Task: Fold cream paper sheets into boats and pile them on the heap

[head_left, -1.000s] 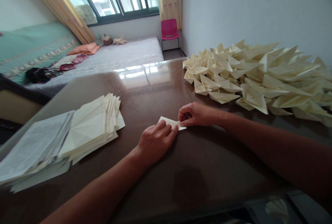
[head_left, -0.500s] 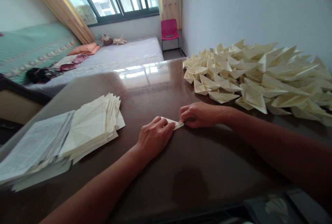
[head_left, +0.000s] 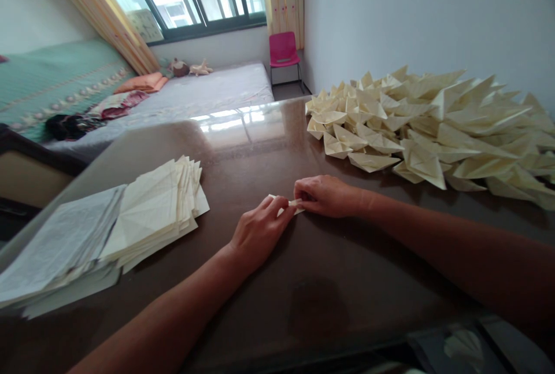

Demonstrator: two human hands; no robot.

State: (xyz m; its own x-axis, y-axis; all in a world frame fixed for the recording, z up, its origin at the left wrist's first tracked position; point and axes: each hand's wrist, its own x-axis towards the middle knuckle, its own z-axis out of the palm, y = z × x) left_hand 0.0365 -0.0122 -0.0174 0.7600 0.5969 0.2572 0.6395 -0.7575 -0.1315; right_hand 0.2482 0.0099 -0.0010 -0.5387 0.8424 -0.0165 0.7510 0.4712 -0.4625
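Note:
A small folded piece of cream paper [head_left: 299, 211] lies on the brown table [head_left: 243, 171] between my hands, mostly hidden by the fingers. My left hand [head_left: 262, 223] is closed on its left part, fingers pressing it to the tabletop. My right hand [head_left: 325, 196] pinches the paper's right end, fingers curled. The fingertips of both hands almost meet. To the left lies a stack of creased cream sheets [head_left: 150, 200]. On the right is a large heap of folded paper boats [head_left: 420, 131].
Left of the cream stack lies a pile of greyish printed sheets [head_left: 65, 241]. Beyond the table are a bed [head_left: 225, 88] with an orange pillow [head_left: 141, 82] and a pink chair [head_left: 284, 50]. A pale folded paper [head_left: 463, 351] shows below the table's near edge.
My right hand has shifted slightly left and inward, closer to my left fingertips. The right end of the paper is now lifted or bent between the fingers.

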